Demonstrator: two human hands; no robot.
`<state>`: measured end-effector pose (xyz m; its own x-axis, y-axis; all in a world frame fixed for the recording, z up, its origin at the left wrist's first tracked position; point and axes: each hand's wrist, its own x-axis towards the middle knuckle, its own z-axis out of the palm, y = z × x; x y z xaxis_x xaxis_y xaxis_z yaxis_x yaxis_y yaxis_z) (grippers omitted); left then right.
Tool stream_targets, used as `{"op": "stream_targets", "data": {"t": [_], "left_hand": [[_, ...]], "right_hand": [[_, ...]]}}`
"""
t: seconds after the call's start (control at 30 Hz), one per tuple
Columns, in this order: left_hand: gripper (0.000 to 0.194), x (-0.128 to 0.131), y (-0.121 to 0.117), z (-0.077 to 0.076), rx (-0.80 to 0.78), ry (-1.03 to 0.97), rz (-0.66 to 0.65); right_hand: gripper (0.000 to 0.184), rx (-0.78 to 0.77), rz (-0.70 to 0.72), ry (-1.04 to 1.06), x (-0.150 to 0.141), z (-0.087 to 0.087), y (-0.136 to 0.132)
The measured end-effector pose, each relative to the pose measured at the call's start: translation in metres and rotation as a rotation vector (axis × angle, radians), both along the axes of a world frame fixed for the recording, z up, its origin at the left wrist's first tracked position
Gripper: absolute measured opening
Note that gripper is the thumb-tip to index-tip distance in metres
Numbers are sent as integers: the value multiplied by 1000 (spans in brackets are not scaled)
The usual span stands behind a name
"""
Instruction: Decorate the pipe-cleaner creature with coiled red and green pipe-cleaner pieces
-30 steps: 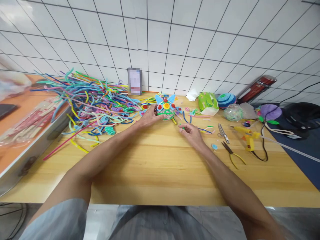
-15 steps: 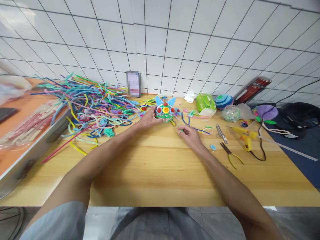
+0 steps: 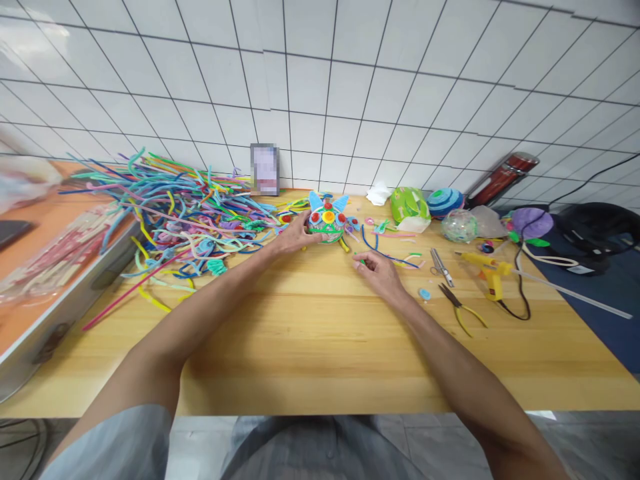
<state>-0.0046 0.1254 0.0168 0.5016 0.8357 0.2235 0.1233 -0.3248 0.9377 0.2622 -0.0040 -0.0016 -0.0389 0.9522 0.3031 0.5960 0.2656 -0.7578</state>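
Observation:
My left hand (image 3: 295,235) is closed on the side of a round craft ball (image 3: 330,233) with two blue pointed ears, red and yellow round discs and green strands over a pale body. The ball stands near the back middle of the table, its left side partly hidden by my fingers. My right hand (image 3: 376,272) rests just right of it and nearer to me, fingers curled and pinched. A small green piece (image 3: 362,261) shows at its fingertips, too small to name. Short blue pipe cleaners (image 3: 383,251) lie beyond that hand.
A heap of coloured pipe cleaners (image 3: 185,207) covers the back left, with a phone (image 3: 265,170) against the tiled wall. On the right lie a utility knife (image 3: 442,268), yellow-handled pliers (image 3: 465,310) and a yellow glue gun (image 3: 487,270). A red flask (image 3: 505,179) leans behind several balls.
The ball has turned a little in my left hand, showing more of its pale lower body. My right hand has stayed in nearly the same place.

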Motion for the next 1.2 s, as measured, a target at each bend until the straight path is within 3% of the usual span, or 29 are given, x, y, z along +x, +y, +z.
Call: {"op": "stream_targets", "data": {"t": [0.4, 0.73, 0.8, 0.87, 1.0, 1.1, 1.2], "left_hand": [[88, 0, -7, -2, -18, -53, 21], [101, -1, -12, -1, -15, -54, 31], [98, -4, -13, 2, 37, -19, 70], [91, -7, -15, 7, 108, 22, 189], [52, -9, -31, 33, 294, 5, 445], [28, 2, -60, 50, 446, 80, 357], [32, 32, -94, 48, 641, 182, 138]], "right_hand": [[23, -9, -2, -10, 0, 1, -1], [22, -8, 0, -12, -1, 1, -1], [22, -5, 2, -17, -1, 0, -1], [22, 3, -1, -17, -1, 0, -1], [21, 48, -23, -19, 0, 4, -1], [20, 83, -39, -37, -1, 9, -2], [23, 93, -2, -26, -6, 10, -3]]}}
